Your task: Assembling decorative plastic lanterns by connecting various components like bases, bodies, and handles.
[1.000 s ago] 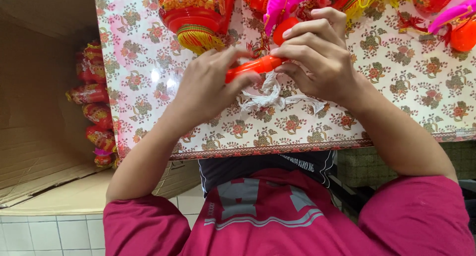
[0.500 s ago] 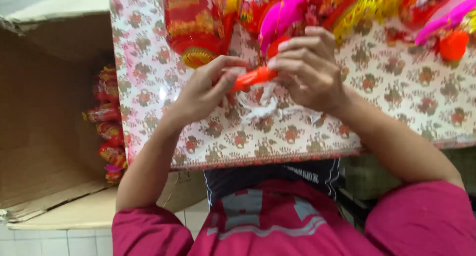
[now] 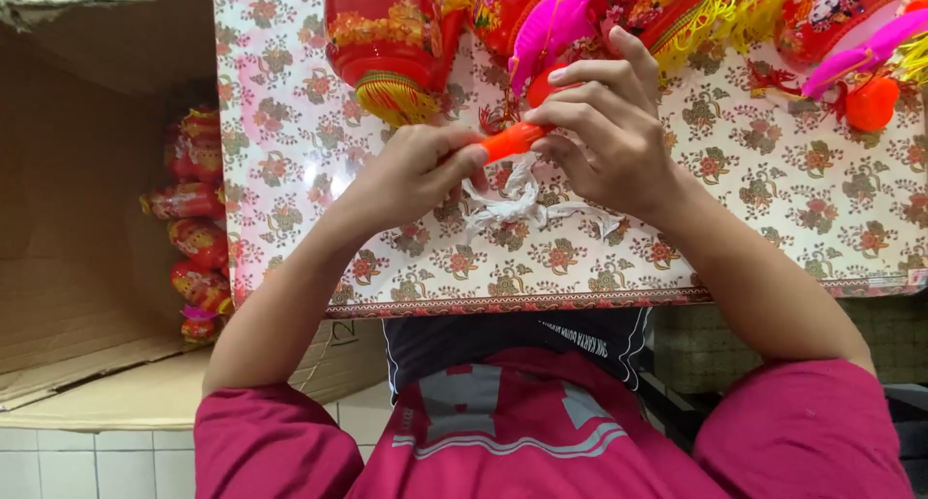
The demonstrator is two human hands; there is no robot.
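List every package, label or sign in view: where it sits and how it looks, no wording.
Cardboard box: left of the table, open, brown, lying on its side.
Wrapped lanterns: stacked inside the box, red and gold in clear film.
Shirt print: on the person's pink top, grey and white shapes.
White lettering: a small strip on the dark garment under the table edge.
No signs or screens.

I see lanterns [image 3: 387, 44] along the table's [image 3: 773, 219] far edge, cardboard box [image 3: 87, 267] left of it holding wrapped lanterns [image 3: 193, 228].
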